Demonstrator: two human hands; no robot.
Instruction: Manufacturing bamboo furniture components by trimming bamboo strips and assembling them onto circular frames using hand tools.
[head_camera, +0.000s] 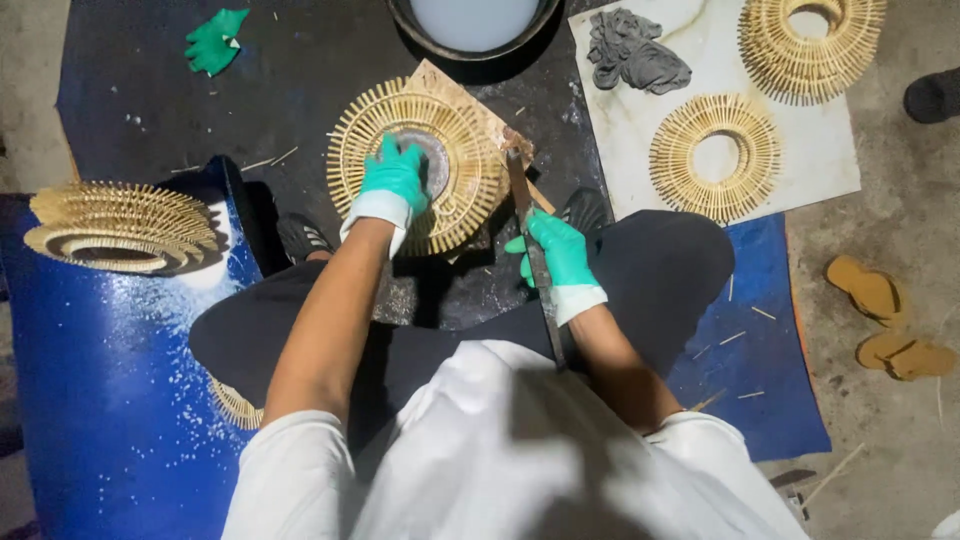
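Lying under the left hand (395, 178), the bamboo ring (420, 165) stays flat.

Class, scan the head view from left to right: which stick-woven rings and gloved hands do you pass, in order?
Stacked woven rings on the blue sheet → left hand on the centre ring → right hand holding a long blade → flat ring on the white board → ring stack.

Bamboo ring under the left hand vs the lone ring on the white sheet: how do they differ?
The ring under the left hand lies on a board over dark mat; the lone ring lies on the white sheet.
The pressed ring has a grey disc in its centre; the lone ring's centre is open.
The pressed ring is touched; the lone ring lies free.
Both are flat, pale, radial-stick rings.
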